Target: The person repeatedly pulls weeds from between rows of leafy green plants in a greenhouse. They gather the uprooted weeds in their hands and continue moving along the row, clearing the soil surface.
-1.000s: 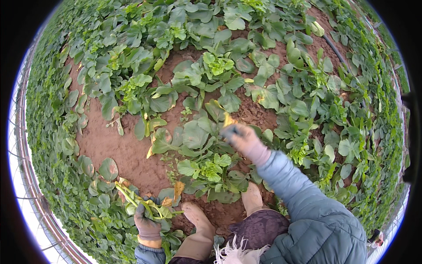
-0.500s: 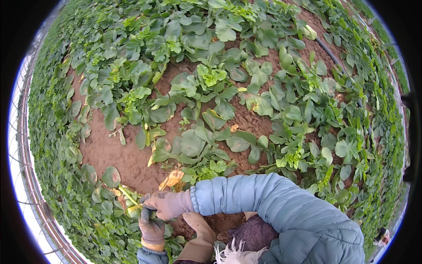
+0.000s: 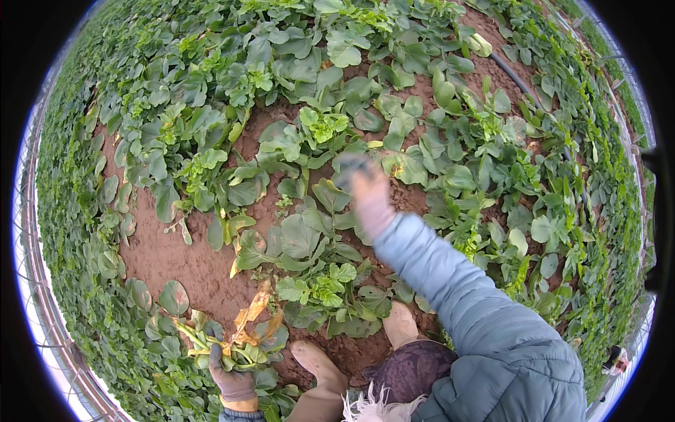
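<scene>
My left hand [image 3: 230,378], in a work glove, is closed round a bunch of leaf stalks [image 3: 202,349] at the lower left. Pale green stalk ends stick out to one side. Dry orange-brown and yellowed leaves [image 3: 249,320] hang at the other side. My right hand [image 3: 367,188], also gloved, is stretched forward over the middle of the leafy plants. Motion smears its fingers, so I cannot make out whether they hold anything. Just below it grows a low plant with broad green leaves [image 3: 301,235].
Bare brown soil [image 3: 176,246] shows between the plants at left. My bare foot [image 3: 316,360] rests on the ground by the nearest plant. A black hose [image 3: 517,76] runs through the growth at upper right. Hooped framework [image 3: 53,330] lines the left rim.
My right hand has left my left hand's side and swung forward and to the right over the plants. My left hand stays low at left, its bunch now in plain sight.
</scene>
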Available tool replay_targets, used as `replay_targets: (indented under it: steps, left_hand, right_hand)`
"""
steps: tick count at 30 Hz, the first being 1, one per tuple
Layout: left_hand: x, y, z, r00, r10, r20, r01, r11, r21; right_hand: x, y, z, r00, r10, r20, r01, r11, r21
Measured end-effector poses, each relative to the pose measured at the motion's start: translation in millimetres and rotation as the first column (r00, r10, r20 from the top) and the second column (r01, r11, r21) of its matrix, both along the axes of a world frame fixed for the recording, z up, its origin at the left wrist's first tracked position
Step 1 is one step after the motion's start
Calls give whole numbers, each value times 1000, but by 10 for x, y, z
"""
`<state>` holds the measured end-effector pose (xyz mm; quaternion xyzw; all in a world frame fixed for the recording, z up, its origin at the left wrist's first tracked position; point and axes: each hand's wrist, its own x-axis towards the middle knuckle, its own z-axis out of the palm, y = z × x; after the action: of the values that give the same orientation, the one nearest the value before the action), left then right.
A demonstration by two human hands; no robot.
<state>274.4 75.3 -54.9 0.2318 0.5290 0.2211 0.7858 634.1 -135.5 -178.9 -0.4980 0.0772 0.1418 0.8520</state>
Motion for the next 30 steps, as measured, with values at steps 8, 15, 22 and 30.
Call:
replay_targets:
  steps: [8, 15, 22, 30]
  left_hand:
    - [-173, 43, -175, 952, -237, -194, 280, 930, 238]
    - [-155, 91, -135, 998, -63, 18, 64, 994, -86]
    - [-211, 105, -116, 972, -234, -36, 236, 966, 101]
    - [-193, 123, -94, 999, -36, -13, 36, 999, 9]
  right_hand:
    - [1119, -483, -852, 828, 560, -19, -169, 217, -961]
    - [1071, -489, -473, 640, 704, -307, -195, -238, -952]
    - [1041, -469, 305, 551, 719, -422, -17, -496, -868]
    - [1147, -142, 1213, 425, 787, -446, 313, -591, -744]
